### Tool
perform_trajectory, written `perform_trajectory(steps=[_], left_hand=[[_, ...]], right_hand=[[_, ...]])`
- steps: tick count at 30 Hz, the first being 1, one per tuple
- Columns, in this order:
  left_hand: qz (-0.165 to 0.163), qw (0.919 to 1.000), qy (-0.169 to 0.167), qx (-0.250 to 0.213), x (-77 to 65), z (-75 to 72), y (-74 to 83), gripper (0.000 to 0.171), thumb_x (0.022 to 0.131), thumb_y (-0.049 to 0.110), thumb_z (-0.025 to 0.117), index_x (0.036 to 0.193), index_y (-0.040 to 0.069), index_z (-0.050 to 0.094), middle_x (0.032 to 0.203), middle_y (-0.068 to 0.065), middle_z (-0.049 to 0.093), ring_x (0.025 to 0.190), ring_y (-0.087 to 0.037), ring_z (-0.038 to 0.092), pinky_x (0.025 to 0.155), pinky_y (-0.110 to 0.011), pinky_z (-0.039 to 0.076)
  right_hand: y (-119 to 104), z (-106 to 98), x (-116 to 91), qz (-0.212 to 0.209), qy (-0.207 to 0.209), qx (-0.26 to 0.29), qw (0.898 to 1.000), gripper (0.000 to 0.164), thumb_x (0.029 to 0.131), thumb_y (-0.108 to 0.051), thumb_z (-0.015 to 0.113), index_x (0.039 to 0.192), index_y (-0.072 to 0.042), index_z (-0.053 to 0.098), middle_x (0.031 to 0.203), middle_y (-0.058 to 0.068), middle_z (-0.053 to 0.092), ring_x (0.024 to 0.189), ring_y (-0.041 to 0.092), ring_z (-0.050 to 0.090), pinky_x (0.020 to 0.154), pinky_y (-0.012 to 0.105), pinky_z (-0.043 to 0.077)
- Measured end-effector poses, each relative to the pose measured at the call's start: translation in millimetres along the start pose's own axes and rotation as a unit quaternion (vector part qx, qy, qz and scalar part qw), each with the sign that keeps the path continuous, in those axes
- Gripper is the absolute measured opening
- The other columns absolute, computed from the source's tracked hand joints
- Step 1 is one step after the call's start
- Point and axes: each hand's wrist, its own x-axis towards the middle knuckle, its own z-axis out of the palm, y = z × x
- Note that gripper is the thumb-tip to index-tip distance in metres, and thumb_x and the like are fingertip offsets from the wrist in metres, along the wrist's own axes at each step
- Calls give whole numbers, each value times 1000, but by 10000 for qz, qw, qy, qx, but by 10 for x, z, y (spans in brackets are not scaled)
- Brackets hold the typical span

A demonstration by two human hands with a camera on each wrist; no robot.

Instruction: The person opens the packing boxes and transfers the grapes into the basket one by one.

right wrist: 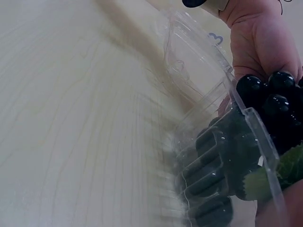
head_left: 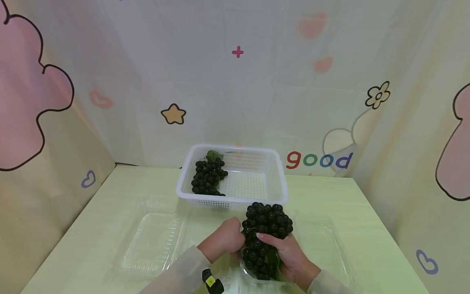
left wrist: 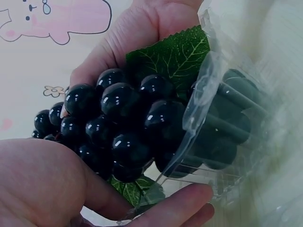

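Note:
A bunch of dark grapes [head_left: 267, 220] sits partly inside a clear plastic box [left wrist: 199, 101], its upper part sticking out past the rim. My right hand [head_left: 293, 255] holds the bunch from the right, thumb laid across the front. Beside the bunch on the left, my left hand [head_left: 228, 237] has its fingers curled at the box's side. In the left wrist view its fingers [left wrist: 177, 205] lie along the outside of the box wall. Green leaves [left wrist: 173, 56] show among the grapes. Through the ribbed wall, several grapes [right wrist: 206, 175] press against the plastic.
Behind my hands, a white perforated basket [head_left: 253, 200] holds another dark grape bunch [head_left: 207, 177] on its left side. A second clear plastic container [head_left: 150, 241] lies on the pale table [head_left: 77, 253] at left. Another clear piece [head_left: 335, 241] lies at right. A printed curtain [head_left: 220, 81] stands behind.

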Motion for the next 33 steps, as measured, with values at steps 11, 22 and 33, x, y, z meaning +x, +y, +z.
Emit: perform_trajectory(steps=[11,22,33], left_hand=[[6,10000,9,70,2,14,-3,8,84,-6,55,80,-3,60,57,-12,66,55,-25,68,54,-31,50],[109,9999,-50,28,-3,15,-9,18,84,-10,49,73,1,57,53,-13,67,51,-26,69,51,-30,50],[226,9993,19,304,-19,15,3,20,88,-6,50,70,2,52,53,-13,64,53,-22,63,55,-28,41]], right_hand=[[-23,-12,-5,-135,132,218,9996,70,88,-18,78,148,-18,41,142,7,55,124,23,57,110,47,46],[-70,-81,-48,-433,149,671,9967,60,90,-12,74,143,-14,47,129,-1,64,117,19,64,98,39,55],[-403,-94,-93,-666,-193,1036,9922,50,94,-11,67,139,-17,45,122,-2,65,110,16,68,92,34,60]])
